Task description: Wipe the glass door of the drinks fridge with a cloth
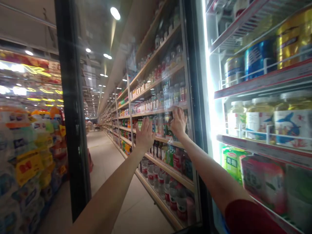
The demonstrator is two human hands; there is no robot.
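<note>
A glass cooler door (104, 81) in a black frame (193, 78) stands swung out in front of me. My left hand (144, 135) lies flat against the glass with its fingers stretched apart, holding nothing. To its right, close to the door's hinge-side frame, my right hand (179, 123) rests on the same pane. Its fingers are slightly bent and a bit blurred, and I see no object in them. Through or in the glass, store shelves (158, 112) with many bottles show behind both hands.
On the right, the lit cooler holds yellow-drink bottles (259, 118), a blue-labelled pack (255, 60), a gold pack (293, 37) and green cartons (232, 162) on wire-fronted shelves. Wrapped goods (31, 152) are stacked at left. A tiled aisle floor (102, 156) runs away beyond the door.
</note>
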